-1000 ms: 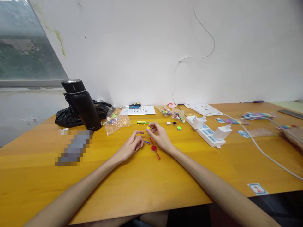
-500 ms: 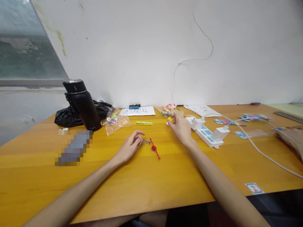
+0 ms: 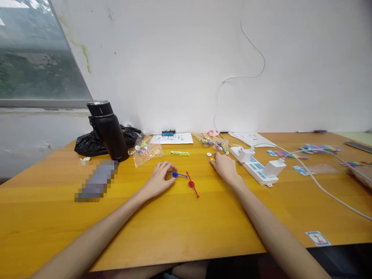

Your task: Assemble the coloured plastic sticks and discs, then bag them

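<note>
My left hand (image 3: 159, 178) rests low over the table, thumb and fingers spread around a blue spinner arrow (image 3: 174, 175). The arrow's left end lies partly under the fingers. Just to its right, a red spinner arrow (image 3: 191, 185) on a clear round base lies tilted, its upper tip close to the blue one's point. Further right, my right hand (image 3: 225, 166) has its thumb and fingertips closed on a small yellow disc (image 3: 213, 159) at the table surface. A white disc (image 3: 209, 154) sits beside those fingertips. Behind are yellow-green arrows (image 3: 179, 154), lying side by side.
A black bottle (image 3: 107, 130) stands left by a black plastic bag (image 3: 90, 144) and a blurred-out flat item (image 3: 97, 181). Clear bags of parts (image 3: 147, 151), a screwdriver (image 3: 167, 133) and paper (image 3: 186, 138) lie behind. A power strip (image 3: 258, 170) with cables is right; another person's hand (image 3: 360, 174) shows beyond.
My left hand has spread and drawn back slightly, uncovering the blue arrow's middle. My right hand has lowered onto the yellow disc. The view has shifted slightly.
</note>
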Action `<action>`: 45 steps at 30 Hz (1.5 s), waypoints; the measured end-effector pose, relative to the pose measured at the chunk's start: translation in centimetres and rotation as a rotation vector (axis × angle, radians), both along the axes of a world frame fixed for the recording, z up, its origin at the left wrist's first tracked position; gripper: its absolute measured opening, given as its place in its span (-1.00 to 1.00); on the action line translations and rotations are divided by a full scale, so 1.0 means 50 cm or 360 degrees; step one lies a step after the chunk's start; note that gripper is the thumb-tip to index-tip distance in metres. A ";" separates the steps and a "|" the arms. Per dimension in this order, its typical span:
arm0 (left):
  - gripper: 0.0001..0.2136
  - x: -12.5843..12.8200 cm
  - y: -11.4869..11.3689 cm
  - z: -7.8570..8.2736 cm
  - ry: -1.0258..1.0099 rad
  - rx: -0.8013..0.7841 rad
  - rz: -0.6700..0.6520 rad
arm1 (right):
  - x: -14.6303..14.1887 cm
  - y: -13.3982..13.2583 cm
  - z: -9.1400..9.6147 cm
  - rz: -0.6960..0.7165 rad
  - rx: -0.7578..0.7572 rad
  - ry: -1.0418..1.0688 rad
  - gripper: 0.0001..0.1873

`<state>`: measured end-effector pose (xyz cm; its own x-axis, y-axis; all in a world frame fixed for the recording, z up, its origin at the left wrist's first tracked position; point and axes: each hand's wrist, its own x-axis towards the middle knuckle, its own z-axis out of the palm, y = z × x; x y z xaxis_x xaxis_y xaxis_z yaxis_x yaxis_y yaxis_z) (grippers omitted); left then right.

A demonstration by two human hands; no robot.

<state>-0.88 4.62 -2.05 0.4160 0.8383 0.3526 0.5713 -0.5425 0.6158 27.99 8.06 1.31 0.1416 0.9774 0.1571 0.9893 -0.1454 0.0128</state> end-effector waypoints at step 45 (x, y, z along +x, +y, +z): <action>-0.77 0.018 -0.029 0.044 -0.0708 -0.0158 -0.0002 | -0.135 -0.078 0.013 0.1570 0.0322 0.0647 -0.74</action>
